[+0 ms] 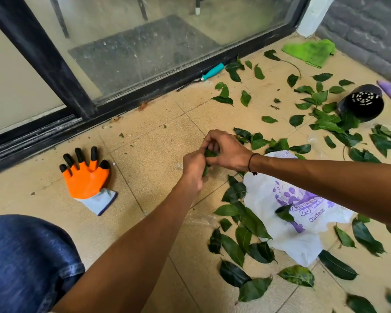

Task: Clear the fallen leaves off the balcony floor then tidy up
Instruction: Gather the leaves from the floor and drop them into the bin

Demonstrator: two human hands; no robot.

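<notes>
Left hand: the left hand (193, 169) sits at frame centre, fingers curled round a small bunch of leaves (209, 154).
Right hand: the right hand (224, 150) touches the left from 1 o'clock, fingertips pinching the top of the same bunch; a dark cord circles its wrist.
Loose leaves: green leaves (242, 233) lie scattered on the tiled floor (145, 154), from 1 o'clock round to 5 o'clock of the hands.
Bag: a white bag (287, 236) with purple print lies flat at 4 o'clock, just beside the hands, with leaves on and around it.
Glove: an orange glove (86, 179) with black fingertips lies flat at 9 o'clock, well apart.
Pot: a black pot (361, 102) lies tipped on its side at 2 o'clock among leaves.
Tool: a teal-handled tool (209, 73) lies at 12 o'clock against the door track.
Cloth: a green cloth (309, 51) sits at 1 o'clock, near the wall.
Knee: a knee (27, 258) in blue denim shows at 8 o'clock.
</notes>
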